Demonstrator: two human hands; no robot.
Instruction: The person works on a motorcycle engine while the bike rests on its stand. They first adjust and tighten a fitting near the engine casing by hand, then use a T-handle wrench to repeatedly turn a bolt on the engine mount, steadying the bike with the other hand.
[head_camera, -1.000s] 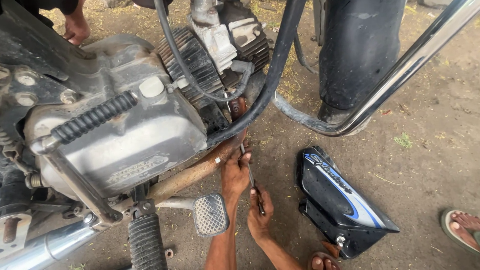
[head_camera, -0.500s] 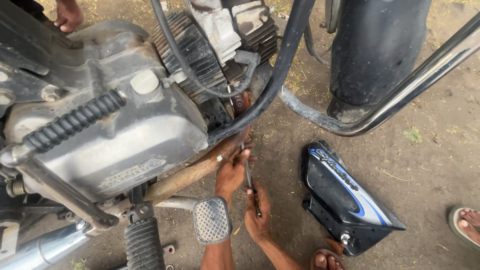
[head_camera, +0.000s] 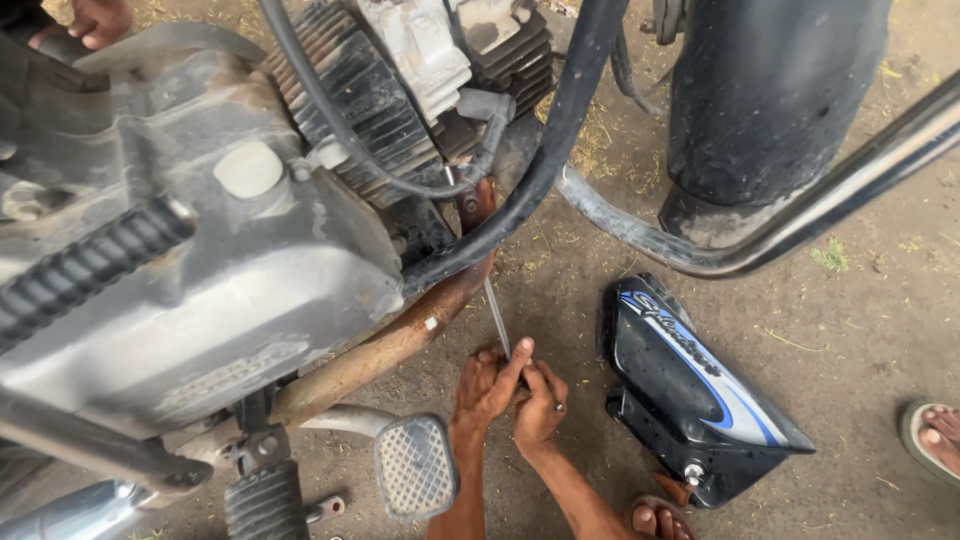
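Rusty brown exhaust pipe (head_camera: 385, 345) runs under the grey engine case (head_camera: 200, 290), slanting from about 7 o'clock up toward 1 o'clock, where it meets the finned cylinder (head_camera: 350, 95). I see both hands low in the view, at roughly 6 o'clock, just beneath that pipe. My left hand (head_camera: 482, 385) is curled around the lower end of a thin metal rod tool (head_camera: 497, 318), its index finger stretched up along the shaft. My right hand (head_camera: 541, 405) sits just beside it at 3 o'clock, fingers clenched on the same tool's handle end, the two hands touching. The tool's shaft rises from the hands toward 12 o'clock and its tip goes in behind the pipe, near the black frame tube (head_camera: 545, 165); I cannot tell what the tip meets there.

At 3 o'clock from the hands, a black side cover with blue and white stripes (head_camera: 700, 385) lies on the dirt ground (head_camera: 860, 330), near but apart from my right hand. A chequered brake pedal (head_camera: 415, 465) sits at 9 o'clock from my left wrist, with a ribbed footrest (head_camera: 265, 500) further out at 8 o'clock. A black tyre (head_camera: 770, 95) stands at 1 o'clock. Someone else's sandalled foot (head_camera: 935, 435) shows at the far 4 o'clock edge, and my own toes (head_camera: 655, 520) at 5 o'clock.
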